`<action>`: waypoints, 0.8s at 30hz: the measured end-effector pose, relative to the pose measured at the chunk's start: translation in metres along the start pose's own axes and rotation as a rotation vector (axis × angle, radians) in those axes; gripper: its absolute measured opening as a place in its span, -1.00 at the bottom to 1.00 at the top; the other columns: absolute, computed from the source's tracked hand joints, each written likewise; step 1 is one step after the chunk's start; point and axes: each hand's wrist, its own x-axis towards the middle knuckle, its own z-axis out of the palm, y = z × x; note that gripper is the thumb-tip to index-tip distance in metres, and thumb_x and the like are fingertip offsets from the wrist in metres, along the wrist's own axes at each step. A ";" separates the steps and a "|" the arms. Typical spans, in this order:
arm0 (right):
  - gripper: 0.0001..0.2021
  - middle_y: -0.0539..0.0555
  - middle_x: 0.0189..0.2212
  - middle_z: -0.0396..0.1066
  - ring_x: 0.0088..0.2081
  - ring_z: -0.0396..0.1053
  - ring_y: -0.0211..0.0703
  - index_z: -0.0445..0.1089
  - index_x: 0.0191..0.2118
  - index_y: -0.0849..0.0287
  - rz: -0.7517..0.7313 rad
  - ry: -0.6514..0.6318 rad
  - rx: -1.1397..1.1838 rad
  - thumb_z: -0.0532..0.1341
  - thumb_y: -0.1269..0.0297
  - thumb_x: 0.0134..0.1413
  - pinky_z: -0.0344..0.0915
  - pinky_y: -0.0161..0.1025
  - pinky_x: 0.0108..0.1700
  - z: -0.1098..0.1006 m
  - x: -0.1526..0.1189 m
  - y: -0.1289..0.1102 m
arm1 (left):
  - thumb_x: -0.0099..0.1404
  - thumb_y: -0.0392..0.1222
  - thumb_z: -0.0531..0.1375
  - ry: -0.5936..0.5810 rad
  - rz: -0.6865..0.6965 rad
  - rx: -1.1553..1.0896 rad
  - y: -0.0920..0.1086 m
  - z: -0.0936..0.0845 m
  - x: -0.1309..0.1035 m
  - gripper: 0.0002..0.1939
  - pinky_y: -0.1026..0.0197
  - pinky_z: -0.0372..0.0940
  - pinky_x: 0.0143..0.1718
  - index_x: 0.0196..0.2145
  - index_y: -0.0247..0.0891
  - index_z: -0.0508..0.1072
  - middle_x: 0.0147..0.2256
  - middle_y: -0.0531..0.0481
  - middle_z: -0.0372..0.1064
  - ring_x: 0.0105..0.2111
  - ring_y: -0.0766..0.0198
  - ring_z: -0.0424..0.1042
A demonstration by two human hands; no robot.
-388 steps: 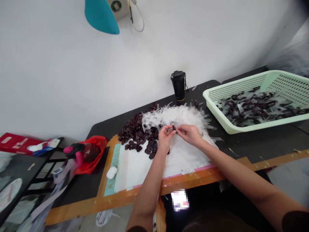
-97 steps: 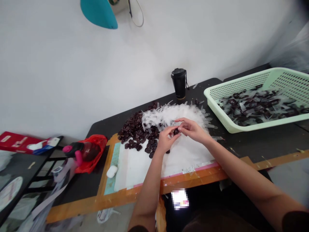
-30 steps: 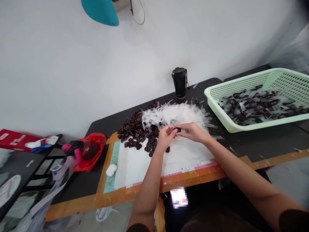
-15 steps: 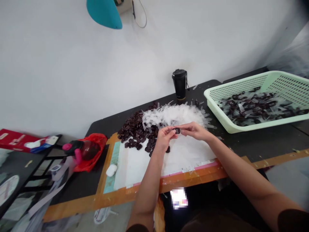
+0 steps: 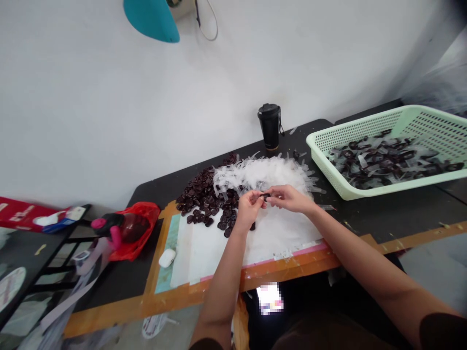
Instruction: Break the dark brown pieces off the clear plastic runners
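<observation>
My left hand [image 5: 249,208] pinches a small dark piece [image 5: 265,196], glossy and rounded, between thumb and fingers. My right hand [image 5: 290,199] meets it from the other side, its fingertips closed at the piece. Both hands hover over a white sheet [image 5: 277,233]. Just behind them lies a heap of thin translucent white strips [image 5: 264,172]. Beside that heap, to the left, spreads a pile of similar dark brown pieces [image 5: 200,197]. Whether a strip is between my fingers is too small to tell.
A pale green basket [image 5: 330,172] with dark pieces and strips stands at the right. At the back is a black lidded tumbler [image 5: 270,127]. Further left are a white rounded case [image 5: 167,258] and a red tray [image 5: 140,238] bearing a pink-capped bottle [image 5: 133,227].
My right fingers have curled in and closed on the dark piece, which has tilted and is now more covered. My left hand keeps its pinch. The view has shifted slightly.
</observation>
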 end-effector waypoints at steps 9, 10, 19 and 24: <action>-0.58 0.13 -0.24 0.45 -0.31 0.35 -0.14 0.21 0.18 -0.07 -0.160 0.469 -0.017 0.02 0.00 0.27 0.23 -0.25 -0.38 -0.059 -0.020 -0.010 | -0.07 -0.07 0.37 -0.264 0.004 0.841 0.032 -0.062 -0.008 -0.73 0.32 0.06 -0.55 -0.52 -0.24 0.39 -0.60 0.12 0.28 -0.58 0.36 0.23; -0.57 0.14 -0.25 0.45 -0.33 0.34 -0.14 0.22 0.18 -0.04 -0.159 0.424 -0.062 0.05 0.01 0.25 0.22 -0.25 -0.38 -0.060 -0.020 -0.011 | -0.11 -0.11 0.39 -0.331 -0.010 0.916 0.031 -0.063 -0.010 -0.74 0.32 0.04 -0.55 -0.52 -0.23 0.39 -0.61 0.13 0.27 -0.58 0.35 0.23; -0.80 0.06 -0.46 0.41 -0.51 0.28 -0.27 0.49 -0.28 0.21 -0.119 0.218 -0.357 0.20 0.20 0.12 0.24 -0.28 -0.42 -0.002 0.003 0.006 | 0.09 -0.38 0.21 -0.359 0.194 1.050 0.015 -0.043 -0.004 -0.80 0.21 0.22 -0.27 -0.30 -0.20 0.48 -0.35 -0.01 0.35 -0.38 0.23 0.35; -0.76 0.19 -0.14 0.43 -0.23 0.43 -0.11 0.44 -0.08 0.16 -0.273 0.202 -0.610 0.10 0.38 0.19 0.36 -0.19 -0.20 0.021 0.005 0.021 | 0.15 -0.32 0.23 -0.149 0.244 1.090 0.010 -0.045 0.003 -0.90 0.21 0.24 -0.24 -0.32 -0.23 0.42 -0.30 -0.03 0.32 -0.29 0.20 0.36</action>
